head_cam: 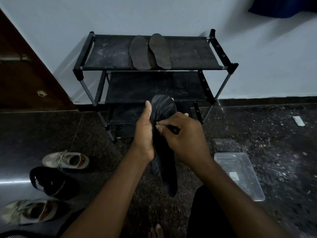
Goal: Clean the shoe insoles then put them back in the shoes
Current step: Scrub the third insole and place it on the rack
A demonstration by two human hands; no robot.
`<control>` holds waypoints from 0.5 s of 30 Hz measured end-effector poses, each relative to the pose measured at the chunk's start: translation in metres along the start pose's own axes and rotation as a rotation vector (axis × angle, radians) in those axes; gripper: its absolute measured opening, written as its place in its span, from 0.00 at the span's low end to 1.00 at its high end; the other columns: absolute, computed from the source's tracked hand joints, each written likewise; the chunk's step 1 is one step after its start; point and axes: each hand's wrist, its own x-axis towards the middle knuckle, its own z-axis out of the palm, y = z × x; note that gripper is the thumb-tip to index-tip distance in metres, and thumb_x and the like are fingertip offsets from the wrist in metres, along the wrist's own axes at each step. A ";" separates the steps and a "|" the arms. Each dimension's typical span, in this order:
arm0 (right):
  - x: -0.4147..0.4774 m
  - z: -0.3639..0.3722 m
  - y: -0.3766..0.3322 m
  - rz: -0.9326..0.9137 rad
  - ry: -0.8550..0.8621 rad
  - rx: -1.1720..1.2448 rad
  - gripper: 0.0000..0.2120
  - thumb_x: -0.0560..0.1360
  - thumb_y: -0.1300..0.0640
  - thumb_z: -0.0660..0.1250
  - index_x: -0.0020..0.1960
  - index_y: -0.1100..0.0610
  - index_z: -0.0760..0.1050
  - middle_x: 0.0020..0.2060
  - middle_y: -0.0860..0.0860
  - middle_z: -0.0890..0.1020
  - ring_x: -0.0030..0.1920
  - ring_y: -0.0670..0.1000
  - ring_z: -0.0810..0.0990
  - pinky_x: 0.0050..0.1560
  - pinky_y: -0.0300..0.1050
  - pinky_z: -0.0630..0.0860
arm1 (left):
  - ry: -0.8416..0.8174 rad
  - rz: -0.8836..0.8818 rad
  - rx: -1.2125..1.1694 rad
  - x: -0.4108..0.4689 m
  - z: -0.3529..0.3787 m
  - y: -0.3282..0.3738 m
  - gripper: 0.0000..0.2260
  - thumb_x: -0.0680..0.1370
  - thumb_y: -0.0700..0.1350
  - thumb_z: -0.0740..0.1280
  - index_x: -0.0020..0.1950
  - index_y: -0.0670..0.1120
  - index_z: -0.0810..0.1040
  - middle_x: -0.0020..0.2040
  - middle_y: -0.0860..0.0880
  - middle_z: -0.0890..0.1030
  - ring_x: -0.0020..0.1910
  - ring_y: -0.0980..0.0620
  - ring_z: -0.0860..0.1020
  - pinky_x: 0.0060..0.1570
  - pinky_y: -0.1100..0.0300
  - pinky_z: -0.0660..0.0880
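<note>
Dark speckled floor (257, 127) by a white wall (154, 14), w/ a black shoe rack (221, 54) set against it, so you've got a shelf at arm's reach for parking parts. Two grey insoles (139, 52) lie side by side, touching, on the rack's top shelf. My guess is that's your holding spot, done or waiting, can't tell which.

Your left hand (145, 131) grips the dark insole (163, 107) along its left edge, thumb up the side. It's held lengthwise in front of you, toe end toward the rack, prob. to keep the face flat and braced while you work it. A 2nd dark strip shows just behind its lower part; may be another insole, unclear.

Your right hand (185, 136) has its fingers (160, 127) curled and bunched, pinching at the insole's middle. Looks like rubbing or picking dirt off, i.e. the cleaning step. Whether a small cloth or brush is tucked inside the curl, I can't tell.

Shoes wait on the floor to your left, mouths up, ready for refitting: a beige shoe (66, 159), a black shoe (49, 181), and another beige shoe (30, 211) nearest you. Clear tub (253, 184) sits just right of your forearm, handy for supplies; contents not readable
</note>
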 end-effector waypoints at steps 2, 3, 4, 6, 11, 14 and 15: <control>0.001 0.000 -0.002 -0.005 -0.001 -0.002 0.07 0.75 0.57 0.74 0.53 0.54 0.86 0.44 0.43 0.83 0.45 0.41 0.81 0.48 0.42 0.80 | -0.011 0.004 0.015 0.001 -0.001 -0.001 0.40 0.82 0.70 0.52 0.74 0.35 0.72 0.70 0.32 0.76 0.71 0.39 0.76 0.69 0.49 0.75; 0.000 0.000 -0.003 -0.011 -0.013 0.007 0.07 0.75 0.58 0.74 0.53 0.54 0.86 0.44 0.43 0.83 0.45 0.41 0.81 0.49 0.41 0.80 | -0.006 0.014 0.025 0.000 -0.002 0.000 0.39 0.82 0.69 0.52 0.70 0.36 0.77 0.69 0.32 0.77 0.71 0.39 0.76 0.69 0.50 0.75; -0.001 0.000 -0.003 -0.014 -0.034 0.019 0.06 0.75 0.58 0.74 0.52 0.54 0.86 0.44 0.43 0.83 0.46 0.41 0.81 0.50 0.41 0.80 | 0.007 0.030 0.032 0.000 -0.002 0.000 0.38 0.83 0.69 0.51 0.64 0.38 0.82 0.67 0.32 0.78 0.70 0.39 0.77 0.68 0.50 0.76; -0.003 -0.001 -0.003 -0.013 -0.077 0.027 0.05 0.75 0.58 0.74 0.51 0.54 0.86 0.45 0.43 0.83 0.46 0.41 0.82 0.50 0.42 0.80 | 0.034 0.052 0.035 -0.001 -0.002 0.000 0.36 0.83 0.68 0.50 0.55 0.42 0.88 0.62 0.33 0.82 0.69 0.39 0.78 0.67 0.50 0.75; 0.000 -0.002 0.002 -0.003 -0.011 -0.018 0.05 0.75 0.57 0.74 0.50 0.53 0.86 0.44 0.43 0.84 0.45 0.41 0.82 0.49 0.44 0.80 | 0.004 0.014 0.013 0.002 -0.003 -0.002 0.36 0.82 0.69 0.52 0.65 0.41 0.83 0.69 0.32 0.76 0.72 0.37 0.74 0.72 0.46 0.69; 0.001 -0.001 -0.001 -0.007 -0.024 0.001 0.06 0.75 0.58 0.74 0.52 0.54 0.86 0.45 0.43 0.83 0.46 0.41 0.81 0.49 0.42 0.80 | 0.009 0.030 0.019 0.001 -0.003 -0.002 0.36 0.83 0.69 0.52 0.66 0.39 0.82 0.69 0.31 0.77 0.71 0.37 0.76 0.70 0.47 0.72; -0.001 -0.001 -0.002 -0.015 -0.046 0.010 0.06 0.75 0.58 0.74 0.52 0.54 0.86 0.45 0.43 0.83 0.46 0.41 0.82 0.49 0.42 0.80 | 0.017 0.045 0.028 0.001 -0.003 -0.002 0.36 0.83 0.68 0.51 0.62 0.40 0.84 0.67 0.32 0.78 0.70 0.38 0.77 0.68 0.49 0.74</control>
